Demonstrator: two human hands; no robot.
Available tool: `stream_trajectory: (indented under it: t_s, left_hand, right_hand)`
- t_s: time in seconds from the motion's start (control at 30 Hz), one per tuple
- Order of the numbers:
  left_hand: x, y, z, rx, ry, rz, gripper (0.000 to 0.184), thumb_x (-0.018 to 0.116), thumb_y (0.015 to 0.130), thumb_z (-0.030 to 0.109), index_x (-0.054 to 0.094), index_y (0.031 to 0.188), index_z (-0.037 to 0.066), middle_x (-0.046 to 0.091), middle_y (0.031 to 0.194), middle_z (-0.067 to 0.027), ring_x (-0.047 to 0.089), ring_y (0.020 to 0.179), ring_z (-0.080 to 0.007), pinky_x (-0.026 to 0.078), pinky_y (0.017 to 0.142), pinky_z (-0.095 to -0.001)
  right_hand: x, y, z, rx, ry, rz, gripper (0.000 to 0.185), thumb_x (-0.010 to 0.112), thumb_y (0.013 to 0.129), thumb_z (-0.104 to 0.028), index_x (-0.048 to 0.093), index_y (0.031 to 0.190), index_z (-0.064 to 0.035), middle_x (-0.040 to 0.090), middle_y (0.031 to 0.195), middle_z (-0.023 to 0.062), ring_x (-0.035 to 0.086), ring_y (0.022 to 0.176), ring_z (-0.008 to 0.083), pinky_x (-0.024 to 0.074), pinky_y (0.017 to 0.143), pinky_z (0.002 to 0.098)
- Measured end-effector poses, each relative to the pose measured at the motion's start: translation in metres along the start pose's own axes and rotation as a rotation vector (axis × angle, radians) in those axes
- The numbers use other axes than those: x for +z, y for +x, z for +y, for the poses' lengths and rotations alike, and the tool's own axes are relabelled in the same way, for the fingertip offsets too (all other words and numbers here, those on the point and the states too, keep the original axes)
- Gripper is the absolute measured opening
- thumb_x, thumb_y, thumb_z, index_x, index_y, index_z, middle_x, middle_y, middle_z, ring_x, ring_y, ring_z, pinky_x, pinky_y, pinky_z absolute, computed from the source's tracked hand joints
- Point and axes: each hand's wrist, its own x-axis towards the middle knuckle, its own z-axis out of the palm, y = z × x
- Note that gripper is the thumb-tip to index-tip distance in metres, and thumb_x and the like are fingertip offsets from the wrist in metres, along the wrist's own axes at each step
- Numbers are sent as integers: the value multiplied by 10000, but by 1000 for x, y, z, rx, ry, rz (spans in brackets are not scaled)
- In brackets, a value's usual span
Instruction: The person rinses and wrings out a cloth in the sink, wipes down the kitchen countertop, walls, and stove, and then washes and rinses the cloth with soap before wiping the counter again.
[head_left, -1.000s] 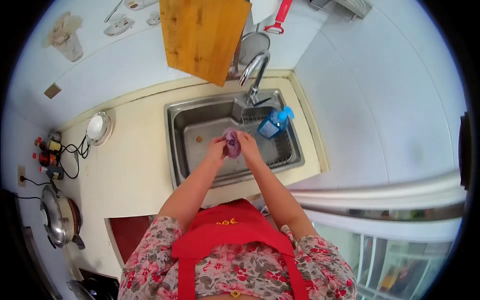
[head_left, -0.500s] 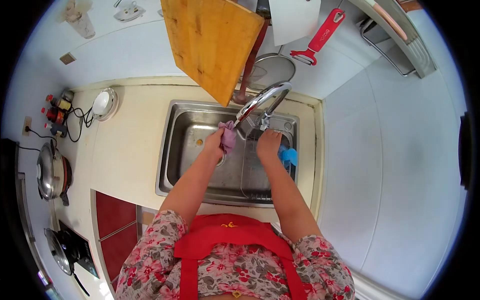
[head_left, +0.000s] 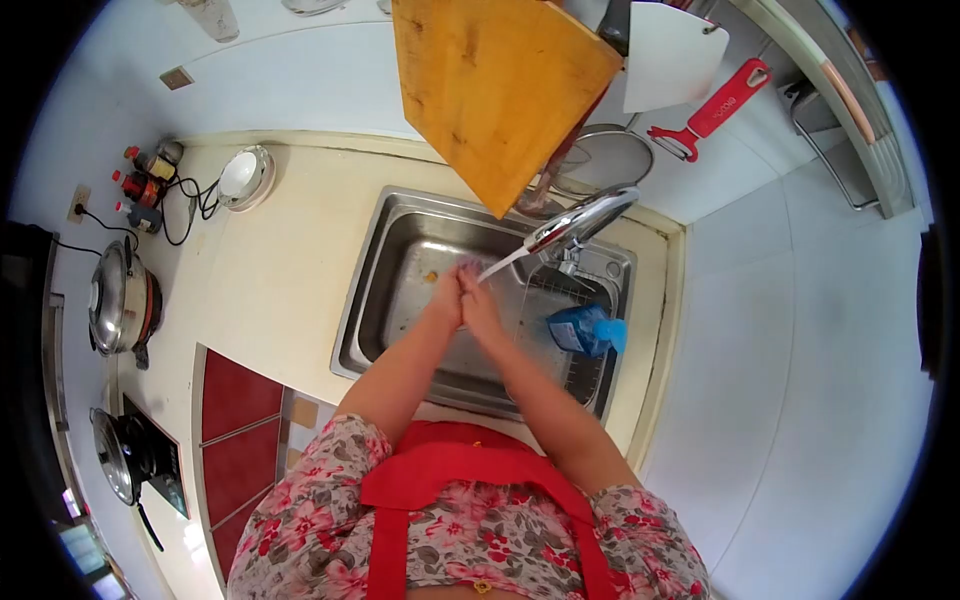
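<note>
Right hand (head_left: 483, 312) moved from beside the base of the faucet (head_left: 585, 222) to meet the left hand (head_left: 447, 300); one stream of water (head_left: 503, 264), unseen half a second ago, now runs from the spout. Two bare hands are shown, both narrow and pressed together over one sink (head_left: 405, 345), fingers closed about one purple cloth (head_left: 471, 265). Only a small part of the cloth shows between them, at the near end of the stream; how each finger grips it cannot be told. Left of the hands, one orange scrap (head_left: 431, 277) lies on the sink floor. Right of them are one wire rack (head_left: 590, 372) and one blue soap bottle (head_left: 577, 330), inside the sink outline. Beyond the rim: one wooden cutting board (head_left: 500, 90), one white sheet (head_left: 672, 58), one red peeler (head_left: 722, 100) and one round strainer (head_left: 610, 160). On the counter (head_left: 270, 255), at left: one stack of dishes (head_left: 242, 177), number unclear; three small capped bottles (head_left: 143, 187) in a group; and one lidded pot (head_left: 120, 297). Nearer the person, one pan (head_left: 118, 458) with a glass lid sits at the cooktop (head_left: 165, 465).
</note>
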Motion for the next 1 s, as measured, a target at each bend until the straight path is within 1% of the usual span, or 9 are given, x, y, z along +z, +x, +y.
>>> stream_trajectory:
  t_s: [0.1,0.2,0.3,0.37,0.5,0.6,0.7,0.77,1.0]
  left_hand:
    - [-33,38,-19,95,25,123,315,406,1004,315,561,1133,73,607,1090,-122,584,954,-266,502,858,-432]
    - [-34,53,-39,-197,-227,-163,279,432,997,309,611,1067,108,643,1060,-95,587,1018,-232,489,887,-395]
    - [1,14,-25,-93,-183,-217,315,426,998,339,609,1084,98,643,1054,-93,589,1025,-233,483,885,-407]
    - [4,0,2,-88,133,160,325,420,999,316,581,1086,48,615,1032,-120,582,926,-271,504,810,-417]
    - [-18,17,-6,134,216,196,354,427,995,330,596,1070,28,625,1007,-128,585,935,-275,494,785,-414]
    - [-22,9,-20,-139,180,36,363,412,990,347,634,1103,83,653,1031,-96,602,932,-235,480,807,-413]
    - [-18,-1,-10,208,932,84,389,427,974,346,656,1000,33,664,998,-143,628,905,-290,489,748,-435]
    - [-34,13,1,770,1776,53,343,493,934,306,667,946,11,662,926,-207,634,840,-361,481,699,-437]
    - [-4,-23,43,770,1564,-130,292,644,826,300,665,829,8,610,814,-199,613,774,-379,467,657,-437]
  right_hand:
    - [9,1,17,-44,19,8,356,404,968,-198,560,1205,16,592,1189,212,565,1104,367,418,928,441]
    - [-15,46,5,316,59,-162,406,394,985,-253,511,1286,-6,611,1176,218,602,1050,364,431,889,461]
    - [-15,53,-4,599,680,59,441,386,972,-183,451,1364,10,609,1199,151,556,1114,283,396,954,401]
    - [-11,23,-41,459,-15,-161,332,379,988,-229,530,1191,-15,619,1046,109,566,977,255,418,917,379]
    - [27,13,69,128,312,45,298,398,981,-250,539,1118,-27,609,916,89,569,846,237,454,830,366]
    - [-10,47,66,279,271,-157,508,461,942,-227,421,1381,25,549,1272,230,503,1209,362,409,971,391]
    - [-26,59,78,332,-157,-102,475,505,907,-172,474,1343,15,582,1239,203,558,1137,324,435,953,369]
    - [-40,47,38,204,-22,-80,318,619,806,-97,616,1109,-3,636,897,48,595,819,144,479,694,276]
    - [-68,47,6,250,-46,-360,398,723,762,-158,645,1115,9,694,959,120,664,877,206,512,743,321]
